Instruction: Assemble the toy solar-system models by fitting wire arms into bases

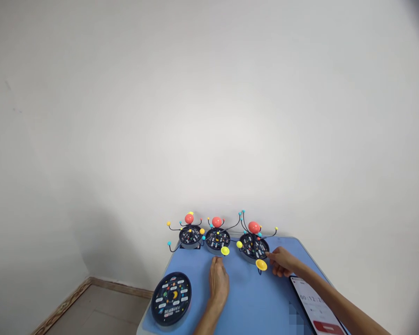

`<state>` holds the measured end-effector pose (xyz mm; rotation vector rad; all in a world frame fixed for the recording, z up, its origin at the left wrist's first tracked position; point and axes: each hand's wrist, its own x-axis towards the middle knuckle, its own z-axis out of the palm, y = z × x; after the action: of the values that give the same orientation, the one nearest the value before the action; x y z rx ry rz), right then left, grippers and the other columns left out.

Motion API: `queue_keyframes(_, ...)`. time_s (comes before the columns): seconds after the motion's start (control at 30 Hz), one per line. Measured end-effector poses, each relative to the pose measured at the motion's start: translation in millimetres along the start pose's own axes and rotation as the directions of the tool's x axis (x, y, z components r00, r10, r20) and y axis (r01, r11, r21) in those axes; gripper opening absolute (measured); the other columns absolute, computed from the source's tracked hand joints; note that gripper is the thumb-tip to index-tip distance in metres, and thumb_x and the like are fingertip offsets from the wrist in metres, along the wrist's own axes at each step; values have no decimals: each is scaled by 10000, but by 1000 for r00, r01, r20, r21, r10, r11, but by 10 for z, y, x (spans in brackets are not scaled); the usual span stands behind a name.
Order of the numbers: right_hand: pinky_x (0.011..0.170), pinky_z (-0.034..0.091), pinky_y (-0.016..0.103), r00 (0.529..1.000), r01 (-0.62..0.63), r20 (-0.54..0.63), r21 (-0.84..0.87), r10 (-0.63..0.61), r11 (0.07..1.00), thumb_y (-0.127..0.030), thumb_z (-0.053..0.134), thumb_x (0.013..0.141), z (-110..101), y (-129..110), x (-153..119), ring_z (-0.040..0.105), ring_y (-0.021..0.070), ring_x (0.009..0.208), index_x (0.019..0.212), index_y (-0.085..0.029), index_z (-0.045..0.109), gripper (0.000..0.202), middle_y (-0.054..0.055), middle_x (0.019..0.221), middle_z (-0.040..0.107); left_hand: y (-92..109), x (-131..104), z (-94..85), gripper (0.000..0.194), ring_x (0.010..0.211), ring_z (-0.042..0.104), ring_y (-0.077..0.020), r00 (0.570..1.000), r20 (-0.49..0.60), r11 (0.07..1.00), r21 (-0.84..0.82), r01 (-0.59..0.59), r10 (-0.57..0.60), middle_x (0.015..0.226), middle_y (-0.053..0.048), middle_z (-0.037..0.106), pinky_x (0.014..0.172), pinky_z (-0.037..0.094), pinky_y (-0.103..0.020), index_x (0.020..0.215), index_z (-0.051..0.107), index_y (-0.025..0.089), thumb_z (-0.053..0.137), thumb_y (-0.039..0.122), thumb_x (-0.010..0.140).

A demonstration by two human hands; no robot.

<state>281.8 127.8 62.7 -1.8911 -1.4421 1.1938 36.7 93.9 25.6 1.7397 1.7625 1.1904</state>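
Three solar system models stand along the back of the table, each with a red ball above a round dark base and small coloured balls on thin curved arms. My right hand (pixel 282 262) is at the right edge of the right solar system model (pixel 249 244), its thumb and index finger closed at the base rim and the other fingers curled. My left hand (pixel 219 280) rests closed on the table just in front of the middle solar system model (pixel 216 238); nothing shows in it. The left solar system model (pixel 190 235) stands apart from both hands.
A round dark base (pixel 171 298) with printed labels and no arms lies at the front left of the blue table (pixel 254 302). A phone (pixel 316 302) showing a timer lies at the right, partly under my right forearm. A white wall (pixel 209 116) rises behind.
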Motion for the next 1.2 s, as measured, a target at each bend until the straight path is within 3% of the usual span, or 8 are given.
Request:
queue_keyframes(0.17,355,293,198,1000,-13,-22,26,14,1000,-344,453,971,6,-15,-79,536,133,365,518,-192,515,482,67,439,636,-9,-162,-64,428,1046,669,-260,998,28,999,14,-52,52,1085,-193,702,982,473,-384,1048,709,64,333,-9,856)
queue_keyframes(0.4,359,309,179,995,35,-93,73,-28,997,-392,403,987,-245,10,-439,500,74,373,659,-148,568,441,86,572,663,-294,-937,-311,368,1107,671,-277,980,64,982,11,-187,186,1217,-163,703,949,541,-394,1170,700,141,449,218,911)
queue_keyframes(0.6,366,324,233,966,232,-120,17,-228,973,-631,497,828,-359,276,-1023,529,131,450,665,-179,631,499,81,633,659,-823,-1384,-829,317,1139,653,-234,822,-382,907,175,-383,421,1229,-95,689,961,540,-349,1201,664,243,459,212,962)
queue_keyframes(0.7,392,373,244,966,257,-12,-80,-258,963,-704,435,814,-39,291,-1381,476,136,387,616,-225,585,540,-9,445,514,-955,-1378,-1183,402,1276,547,-260,811,-477,938,235,-255,340,1409,-81,548,1011,503,-419,1373,511,301,467,243,977)
queue_keyframes(0.8,576,512,269,899,428,167,-134,-405,894,-631,394,887,546,139,-1641,644,174,582,767,-228,639,487,43,738,701,-1049,-1271,-1401,636,1402,391,-344,877,-427,960,255,-115,219,1562,-138,339,1033,466,-529,1510,284,281,541,382,937)
queue_keyframes(0.9,818,558,356,873,487,141,-220,-466,845,-603,526,806,1160,-121,-1705,697,282,895,1158,-247,680,523,109,1053,745,-1152,-1142,-1437,896,1461,260,-396,924,-351,966,250,-66,154,1595,-222,232,1100,372,-578,1542,145,185,654,396,835)
queue_keyframes(1.0,1094,416,437,785,618,244,-236,-570,750,-543,574,835,1611,-474,-1619,505,329,1315,1452,-253,476,689,123,1522,464,-1226,-1046,-1393,990,1437,302,-415,946,-315,979,202,-18,83,1535,-273,326,1115,343,-584,1519,159,99,713,358,741)
queue_keyframes(1.2,1197,171,546,676,735,377,-403,-634,545,-524,856,599,2132,-1144,-1254,137,414,1492,1533,-136,327,1141,248,1619,209,-1277,-1010,-1303,877,1302,504,-377,948,-306,990,133,-51,90,1396,-233,522,1027,462,-530,1490,251,107,650,437,782)
